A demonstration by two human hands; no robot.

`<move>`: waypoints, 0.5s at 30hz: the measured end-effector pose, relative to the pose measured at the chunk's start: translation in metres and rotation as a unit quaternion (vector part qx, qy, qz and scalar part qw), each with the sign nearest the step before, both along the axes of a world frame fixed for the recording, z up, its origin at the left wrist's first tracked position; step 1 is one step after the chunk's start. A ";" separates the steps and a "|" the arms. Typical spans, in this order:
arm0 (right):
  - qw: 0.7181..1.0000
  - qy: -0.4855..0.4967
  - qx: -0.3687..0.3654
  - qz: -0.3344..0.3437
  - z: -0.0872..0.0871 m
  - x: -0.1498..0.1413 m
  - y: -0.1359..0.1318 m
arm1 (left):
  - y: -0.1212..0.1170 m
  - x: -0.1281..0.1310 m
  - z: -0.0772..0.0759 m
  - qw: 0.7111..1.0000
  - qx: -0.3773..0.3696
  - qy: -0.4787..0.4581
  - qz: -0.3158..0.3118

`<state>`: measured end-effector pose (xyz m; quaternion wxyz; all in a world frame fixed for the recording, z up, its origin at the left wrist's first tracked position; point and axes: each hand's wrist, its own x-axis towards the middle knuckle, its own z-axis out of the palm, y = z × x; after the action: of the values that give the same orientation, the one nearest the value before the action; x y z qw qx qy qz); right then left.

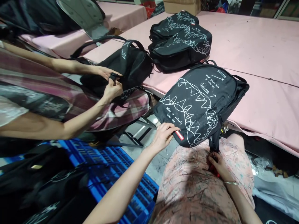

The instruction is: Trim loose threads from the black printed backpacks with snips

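Observation:
A black backpack with white scribbled lines and lettering leans between the pink table's edge and my lap. My left hand pinches its bottom edge close to a small red label. Below the bag's lower right corner, my right hand is closed on a black strap that hangs from the bag. Something red shows under that hand, too covered to name. The back of the bag is hidden.
More black backpacks lie on the pink table. At left, a co-worker's hands work on a strap buckle of another black backpack. A blue plastic pallet with black bags is at lower left.

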<state>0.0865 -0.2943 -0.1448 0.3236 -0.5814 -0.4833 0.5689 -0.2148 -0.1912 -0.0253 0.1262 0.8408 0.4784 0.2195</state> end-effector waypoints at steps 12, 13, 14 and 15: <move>0.999 0.029 -0.015 0.006 0.004 -0.002 0.001 | 0.000 0.003 -0.001 1.000 0.019 0.001 0.000; 0.999 0.035 -0.019 0.005 0.003 -0.002 0.001 | 0.000 0.003 -0.001 1.000 0.006 0.000 0.006; 0.999 0.042 -0.024 0.003 0.001 -0.002 0.001 | -0.001 0.003 -0.002 1.000 -0.005 -0.002 0.012; 0.998 0.050 -0.028 0.000 -0.001 -0.002 0.000 | -0.001 0.003 -0.002 1.000 -0.013 -0.005 0.016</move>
<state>0.0846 -0.2940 -0.1455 0.3303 -0.5613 -0.4506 0.6106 -0.2116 -0.1924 -0.0269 0.1365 0.8303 0.4937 0.2194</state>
